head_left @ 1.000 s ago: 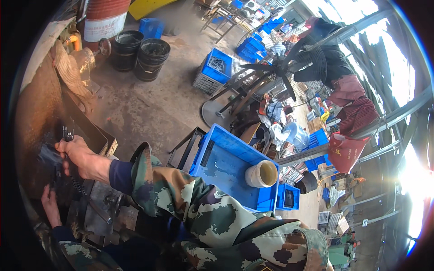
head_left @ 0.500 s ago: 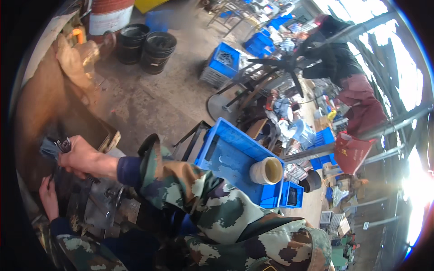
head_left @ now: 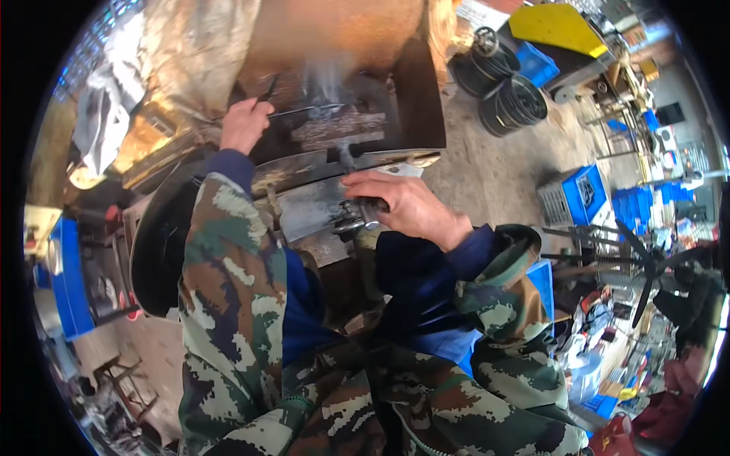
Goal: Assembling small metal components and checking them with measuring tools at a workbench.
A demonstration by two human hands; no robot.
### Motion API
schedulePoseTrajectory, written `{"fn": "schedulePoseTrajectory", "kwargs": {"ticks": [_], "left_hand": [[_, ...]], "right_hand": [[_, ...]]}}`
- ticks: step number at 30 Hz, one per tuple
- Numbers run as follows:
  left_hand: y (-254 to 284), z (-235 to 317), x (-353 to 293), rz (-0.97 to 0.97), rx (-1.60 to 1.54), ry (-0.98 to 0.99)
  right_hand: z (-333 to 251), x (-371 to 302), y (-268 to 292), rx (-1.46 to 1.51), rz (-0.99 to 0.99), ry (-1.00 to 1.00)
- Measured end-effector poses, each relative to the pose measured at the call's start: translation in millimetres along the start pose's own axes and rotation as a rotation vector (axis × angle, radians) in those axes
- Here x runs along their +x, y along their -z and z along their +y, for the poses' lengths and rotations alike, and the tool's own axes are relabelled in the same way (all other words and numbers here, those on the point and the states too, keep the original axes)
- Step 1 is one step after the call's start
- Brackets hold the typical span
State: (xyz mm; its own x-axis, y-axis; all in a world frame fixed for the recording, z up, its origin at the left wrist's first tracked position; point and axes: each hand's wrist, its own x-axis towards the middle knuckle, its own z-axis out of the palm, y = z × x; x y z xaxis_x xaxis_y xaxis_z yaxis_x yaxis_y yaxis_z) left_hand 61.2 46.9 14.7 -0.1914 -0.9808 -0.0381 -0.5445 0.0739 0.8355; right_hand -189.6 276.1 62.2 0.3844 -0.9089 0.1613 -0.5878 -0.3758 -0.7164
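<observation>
My left hand (head_left: 245, 125) is closed around a thin dark metal rod (head_left: 304, 112), whose far end reaches toward a rough dark block (head_left: 340, 128) inside an open metal box-like hood (head_left: 420, 106). In front of the hood, my right hand (head_left: 418, 207) curls over a dark metal part (head_left: 356, 217). Its fingertips are bent above a grey metal plate (head_left: 304, 211), and the thumb side is partly hidden. A pale blurred streak, like spray or dust, rises behind the block.
Two black buckets (head_left: 513, 106) stand right of the hood, near a yellow panel (head_left: 557, 29). Further right are a blue-and-grey crate (head_left: 576, 196) and a black five-spoked base (head_left: 646, 262). Stained cloth (head_left: 194, 53) hangs at the left.
My view has swung left, bringing the hood to the centre. My right hand has left the hood with the dark metal it gripped there and is now over the plate; the left stays at the hood.
</observation>
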Motion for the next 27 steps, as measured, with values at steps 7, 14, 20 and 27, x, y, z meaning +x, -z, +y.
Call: {"fn": "schedulePoseTrajectory", "kwargs": {"ticks": [7,14,20,27], "left_hand": [[-27.9,15.9,0.2,0.133,-0.178,-0.002],[-41.4,47.7,2.2,0.224,-0.433,0.066],[-1.9,53.6,-13.3,0.341,-0.685,0.049],[-15.7,63.1,-5.7,0.337,-0.867,0.108]], "right_hand": [[1.8,-1.5,0.5,0.076,0.057,-0.044],[-9.6,53.5,27.7,0.464,0.489,-0.388],[2.1,158.5,37.6,0.574,0.605,-0.285],[38.0,213.8,63.4,0.634,0.656,-0.251]]}}
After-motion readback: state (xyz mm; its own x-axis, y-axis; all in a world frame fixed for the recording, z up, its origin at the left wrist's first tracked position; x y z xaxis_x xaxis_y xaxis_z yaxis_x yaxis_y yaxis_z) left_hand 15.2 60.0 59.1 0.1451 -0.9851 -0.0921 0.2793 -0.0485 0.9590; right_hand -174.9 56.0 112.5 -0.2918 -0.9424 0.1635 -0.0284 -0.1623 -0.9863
